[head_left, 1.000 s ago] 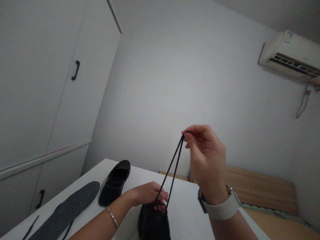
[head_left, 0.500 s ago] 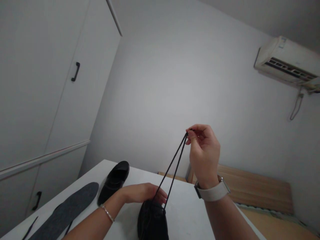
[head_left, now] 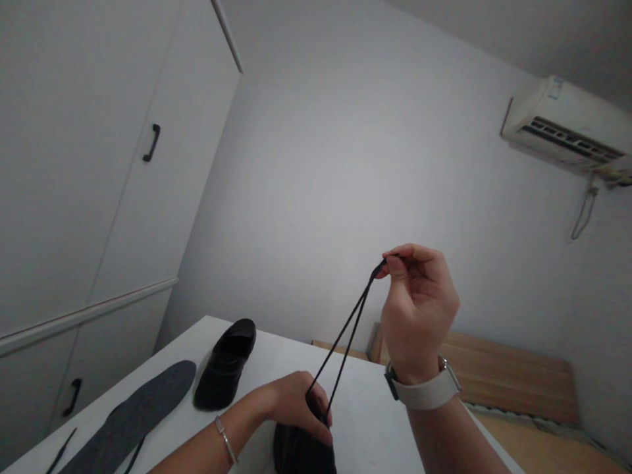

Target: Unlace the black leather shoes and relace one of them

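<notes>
Black lace (head_left: 379,267) runs in two strands from black shoe (head_left: 302,453) toward 1 o'clock, top end pinched between thumb and fingers of right hand (head_left: 421,304). Shoe lies at about 7 o'clock from right hand, at white worktop (head_left: 375,421), cut off by frame bottom, long axis can't be told. Left hand (head_left: 300,400) nearer, touching shoe at lace base, fingers bent, firm grip or not unclear. Air conditioner (head_left: 563,124) label (head_left: 555,87), 2 o'clock, unreadable; no brand legible
</notes>
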Demonstrator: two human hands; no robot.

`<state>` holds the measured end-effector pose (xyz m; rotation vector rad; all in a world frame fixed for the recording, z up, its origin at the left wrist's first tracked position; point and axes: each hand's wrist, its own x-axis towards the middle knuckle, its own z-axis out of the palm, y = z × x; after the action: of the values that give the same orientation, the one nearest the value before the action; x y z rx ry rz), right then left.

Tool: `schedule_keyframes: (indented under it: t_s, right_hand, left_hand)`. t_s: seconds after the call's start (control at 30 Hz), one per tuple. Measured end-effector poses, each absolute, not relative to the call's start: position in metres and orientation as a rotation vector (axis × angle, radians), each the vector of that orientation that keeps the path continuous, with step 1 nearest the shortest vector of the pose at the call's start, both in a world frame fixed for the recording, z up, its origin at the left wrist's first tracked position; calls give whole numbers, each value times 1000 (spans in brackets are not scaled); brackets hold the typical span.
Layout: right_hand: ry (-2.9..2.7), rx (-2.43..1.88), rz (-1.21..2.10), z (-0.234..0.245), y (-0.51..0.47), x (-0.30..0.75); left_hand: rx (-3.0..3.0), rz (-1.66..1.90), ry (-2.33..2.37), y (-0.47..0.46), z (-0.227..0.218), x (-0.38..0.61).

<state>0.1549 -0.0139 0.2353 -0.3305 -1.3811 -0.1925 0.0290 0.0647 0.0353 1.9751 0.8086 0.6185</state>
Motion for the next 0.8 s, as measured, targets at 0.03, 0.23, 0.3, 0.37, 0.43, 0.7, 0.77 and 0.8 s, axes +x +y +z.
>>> schedule_keyframes:
  t_s: [0.03,0.23,0.3,0.37,0.43,0.7,0.77,0.8]
  right_hand:
    - [-1383,-328,-186,235,-15,155]
    - [-1476,-407,-192,236,-17,158]
    - [-1509,-463,-220,239,-15,163]
    - [-1543,-518,-230,242,-14,169]
    - [-1577,-558,-227,246,-14,174]
    - [-1641,-565,-178,242,-35,171]
    - [-1634,-538,-129,240,-39,172]
    - [-1627,-531,-109,239,-39,173]
  left_hand:
    - [1977,616,809,65,35,29]
    - [2023,723,797,58,50,24]
    - [2041,1048,806,43,72,23]
    - [2048,1517,839,23,99,24]
    - [2116,1913,803,2,127,27]
    - [2364,2096,865,-21,191,51]
    - [2289,2083,866,-22,197,54]
    - [2241,2060,841,-23,199,55]
